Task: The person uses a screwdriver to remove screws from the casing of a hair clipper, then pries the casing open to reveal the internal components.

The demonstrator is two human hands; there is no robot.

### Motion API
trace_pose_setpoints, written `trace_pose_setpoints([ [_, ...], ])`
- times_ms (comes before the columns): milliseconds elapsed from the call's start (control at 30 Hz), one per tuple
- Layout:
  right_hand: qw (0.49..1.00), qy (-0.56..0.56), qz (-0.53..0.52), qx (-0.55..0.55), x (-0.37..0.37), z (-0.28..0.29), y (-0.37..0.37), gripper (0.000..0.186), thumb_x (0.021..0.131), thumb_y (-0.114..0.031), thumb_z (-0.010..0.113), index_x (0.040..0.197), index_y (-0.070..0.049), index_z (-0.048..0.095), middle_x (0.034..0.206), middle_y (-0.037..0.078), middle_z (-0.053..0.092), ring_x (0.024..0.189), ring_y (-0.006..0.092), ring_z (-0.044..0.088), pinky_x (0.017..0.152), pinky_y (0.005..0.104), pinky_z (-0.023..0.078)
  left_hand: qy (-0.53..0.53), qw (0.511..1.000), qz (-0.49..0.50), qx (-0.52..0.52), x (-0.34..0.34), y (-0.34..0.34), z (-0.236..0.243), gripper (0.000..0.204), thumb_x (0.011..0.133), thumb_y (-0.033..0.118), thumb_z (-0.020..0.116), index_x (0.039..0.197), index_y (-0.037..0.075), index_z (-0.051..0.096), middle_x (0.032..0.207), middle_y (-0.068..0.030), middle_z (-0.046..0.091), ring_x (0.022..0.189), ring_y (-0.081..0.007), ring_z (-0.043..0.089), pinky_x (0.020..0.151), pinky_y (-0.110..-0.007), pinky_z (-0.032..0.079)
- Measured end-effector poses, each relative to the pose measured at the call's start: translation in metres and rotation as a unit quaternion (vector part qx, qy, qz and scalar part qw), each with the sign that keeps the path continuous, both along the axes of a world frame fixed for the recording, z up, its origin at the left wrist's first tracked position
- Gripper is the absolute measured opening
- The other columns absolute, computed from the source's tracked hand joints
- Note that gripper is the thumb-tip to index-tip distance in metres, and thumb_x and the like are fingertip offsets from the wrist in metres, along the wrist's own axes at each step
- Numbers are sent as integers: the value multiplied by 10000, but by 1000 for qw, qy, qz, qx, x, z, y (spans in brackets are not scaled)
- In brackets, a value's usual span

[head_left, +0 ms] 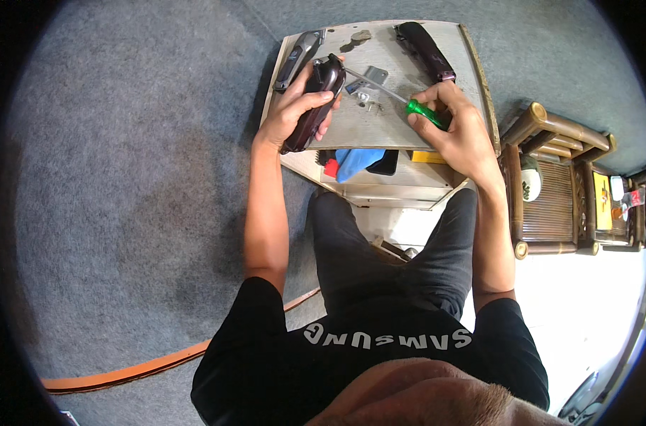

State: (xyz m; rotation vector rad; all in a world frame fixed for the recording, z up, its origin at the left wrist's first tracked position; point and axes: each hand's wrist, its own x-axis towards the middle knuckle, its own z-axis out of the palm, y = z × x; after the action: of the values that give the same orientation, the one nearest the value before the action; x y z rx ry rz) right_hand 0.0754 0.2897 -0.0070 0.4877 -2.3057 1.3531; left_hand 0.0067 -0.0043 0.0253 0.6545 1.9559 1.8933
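Observation:
My left hand (294, 112) is closed round a dark brown hair clipper (311, 122), whose head end points away from me. In my right hand (456, 124) is a screwdriver (424, 112) with a green handle. Its thin metal shaft reaches left to the clipper's head end; whether the tip touches a screw is too small to tell. Between the hands, a metal clipper blade (373, 75) lies on the small wooden table (401, 135), with tiny loose parts (365, 99) beside it. A grey clipper (299, 59) rests beyond my left hand, and another dark clipper (426, 51) lies at the far right.
A small brownish piece (362, 35) lies near the table's far edge. Under the top, a shelf holds a blue cloth (358, 162), a red item (331, 168) and a yellow box (426, 157). To the right stands a bamboo chair (550, 206) with a round pale object (530, 181) on it.

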Motion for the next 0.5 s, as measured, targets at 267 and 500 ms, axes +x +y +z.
trace_pose_setpoints([
  [267,998,-43,-30,44,3,10,-11,287,920,-232,740,1029,30,698,978,205,713,939,394,710,840,450,545,22,999,16,-35,3,3,2,686,962,251,607,1596,92,400,960,-95,605,580,-118,580,502,-274,494],
  [500,995,-23,-41,87,-4,-1,-4,291,946,-238,701,983,49,682,939,237,690,925,445,683,823,484,530,19,999,21,-34,4,3,4,664,962,249,602,1585,102,427,957,-86,608,587,-124,582,514,-274,494],
])
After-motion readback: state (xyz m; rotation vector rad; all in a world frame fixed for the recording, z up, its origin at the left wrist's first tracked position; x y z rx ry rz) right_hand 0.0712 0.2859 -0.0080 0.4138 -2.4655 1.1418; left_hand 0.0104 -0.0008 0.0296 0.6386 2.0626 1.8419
